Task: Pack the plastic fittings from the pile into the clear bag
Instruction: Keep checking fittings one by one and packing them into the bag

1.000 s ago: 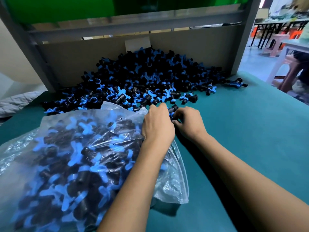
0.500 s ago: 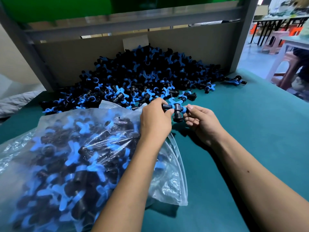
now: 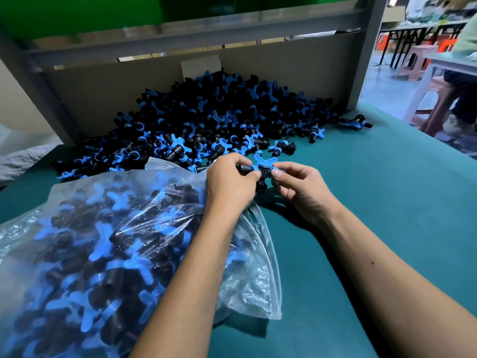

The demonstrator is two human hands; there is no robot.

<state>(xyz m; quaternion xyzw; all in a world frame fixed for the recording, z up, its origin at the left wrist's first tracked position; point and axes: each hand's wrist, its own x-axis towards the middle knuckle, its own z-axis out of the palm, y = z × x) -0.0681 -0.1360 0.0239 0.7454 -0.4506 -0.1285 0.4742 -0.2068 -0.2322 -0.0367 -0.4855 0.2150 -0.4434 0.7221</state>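
Fitting (image 3: pixel 260 168) turned since before: blue cross handle up, black body.

- One head-worn view looked forward and down, close over both forearms.
- It faced the pile (image 3: pixel 214 120) against the board (image 3: pixel 108 89), table (image 3: pixel 374 202) below.

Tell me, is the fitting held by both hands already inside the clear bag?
No, the fitting is held outside the clear bag, between the left hand and the right hand.

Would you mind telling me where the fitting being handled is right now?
In the head view, the fitting sits centre frame, pinched between the left hand and right hand, just beyond the clear bag mouth and before the pile.
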